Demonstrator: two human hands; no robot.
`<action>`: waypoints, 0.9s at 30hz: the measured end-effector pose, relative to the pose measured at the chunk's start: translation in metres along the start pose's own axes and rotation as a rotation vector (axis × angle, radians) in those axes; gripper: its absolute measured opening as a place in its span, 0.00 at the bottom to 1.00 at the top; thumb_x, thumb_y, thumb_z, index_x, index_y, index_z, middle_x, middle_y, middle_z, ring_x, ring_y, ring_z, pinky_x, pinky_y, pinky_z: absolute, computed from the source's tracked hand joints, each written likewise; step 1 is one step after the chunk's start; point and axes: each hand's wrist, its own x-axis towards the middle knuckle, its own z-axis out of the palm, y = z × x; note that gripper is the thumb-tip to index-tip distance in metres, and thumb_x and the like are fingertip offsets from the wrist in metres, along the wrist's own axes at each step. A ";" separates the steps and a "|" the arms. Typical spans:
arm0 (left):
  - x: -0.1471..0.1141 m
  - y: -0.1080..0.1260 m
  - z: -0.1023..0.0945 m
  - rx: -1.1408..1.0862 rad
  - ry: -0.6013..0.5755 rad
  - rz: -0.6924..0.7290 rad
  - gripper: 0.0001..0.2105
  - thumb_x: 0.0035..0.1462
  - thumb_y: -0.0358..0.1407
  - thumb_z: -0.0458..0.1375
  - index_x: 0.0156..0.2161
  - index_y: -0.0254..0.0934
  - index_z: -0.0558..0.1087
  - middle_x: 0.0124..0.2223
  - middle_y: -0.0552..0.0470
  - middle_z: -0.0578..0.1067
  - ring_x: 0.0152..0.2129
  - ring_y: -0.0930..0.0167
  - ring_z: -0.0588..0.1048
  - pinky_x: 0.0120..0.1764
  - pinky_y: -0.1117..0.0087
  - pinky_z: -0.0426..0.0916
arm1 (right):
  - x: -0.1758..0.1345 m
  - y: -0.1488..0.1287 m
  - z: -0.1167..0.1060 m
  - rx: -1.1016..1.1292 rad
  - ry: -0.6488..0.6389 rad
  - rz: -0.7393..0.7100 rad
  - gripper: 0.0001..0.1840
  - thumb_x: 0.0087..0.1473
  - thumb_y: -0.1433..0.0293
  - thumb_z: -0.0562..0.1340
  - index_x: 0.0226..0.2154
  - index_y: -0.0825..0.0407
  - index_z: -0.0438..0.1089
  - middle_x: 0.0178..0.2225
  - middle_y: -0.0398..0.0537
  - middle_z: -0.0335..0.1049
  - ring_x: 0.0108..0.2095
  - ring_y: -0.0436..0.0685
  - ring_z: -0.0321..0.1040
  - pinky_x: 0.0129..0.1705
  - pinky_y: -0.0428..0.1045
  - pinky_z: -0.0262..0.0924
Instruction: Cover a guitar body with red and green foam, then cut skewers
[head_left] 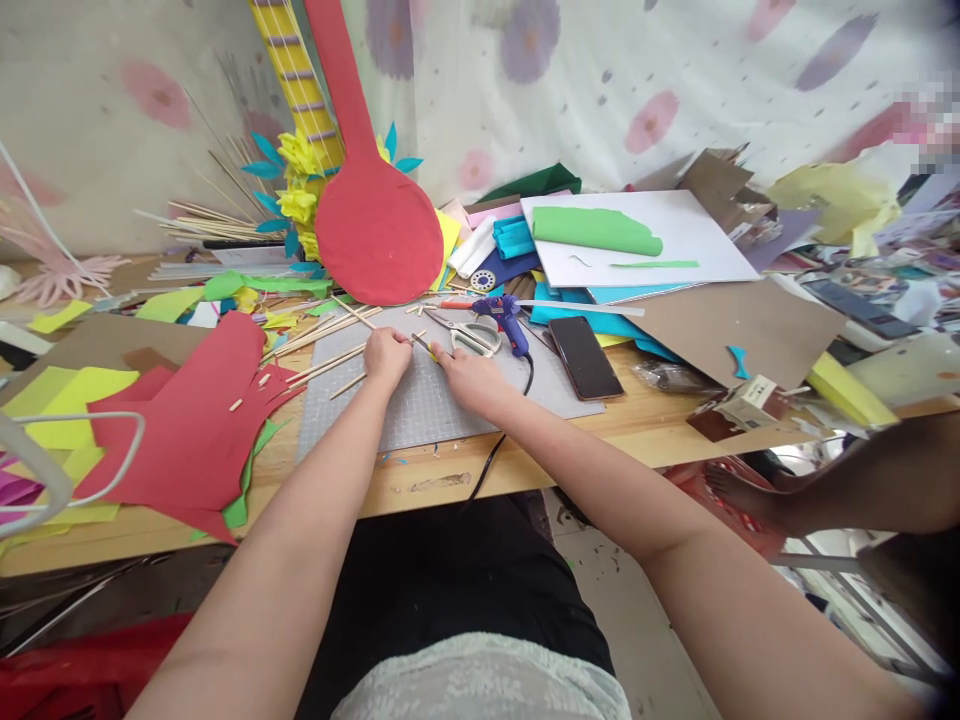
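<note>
My left hand is closed over the grey cutting mat, pinching a thin wooden stick that slants out to the upper left. Close beside it, my right hand grips a craft knife with some yellow on its handle. The knife's tip points at my left fingertips; whether it touches the stick is too small to tell. Several more wooden sticks lie left of my left hand. Just beyond my right hand are scissors with pale handles and a blue glue gun.
A red paper banjo shape stands at the back. Right of the mat lie a phone and a white board bearing rolled green paper. Red paper covers the left side. The glue gun's black cord hangs over the table edge.
</note>
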 end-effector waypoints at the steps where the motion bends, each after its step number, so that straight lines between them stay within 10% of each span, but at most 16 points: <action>1: 0.000 0.000 0.000 0.002 0.000 0.008 0.06 0.47 0.35 0.58 0.31 0.38 0.75 0.36 0.47 0.78 0.34 0.66 0.74 0.38 0.68 0.65 | 0.000 -0.001 0.000 0.000 0.008 0.004 0.32 0.57 0.77 0.42 0.65 0.54 0.42 0.47 0.62 0.66 0.39 0.62 0.71 0.37 0.54 0.64; 27: 0.000 -0.006 0.006 0.099 0.059 0.120 0.05 0.52 0.36 0.55 0.32 0.38 0.73 0.42 0.46 0.74 0.40 0.64 0.72 0.43 0.65 0.64 | 0.001 -0.003 -0.002 0.005 -0.012 0.008 0.32 0.58 0.77 0.41 0.65 0.54 0.40 0.49 0.62 0.65 0.40 0.60 0.71 0.39 0.52 0.63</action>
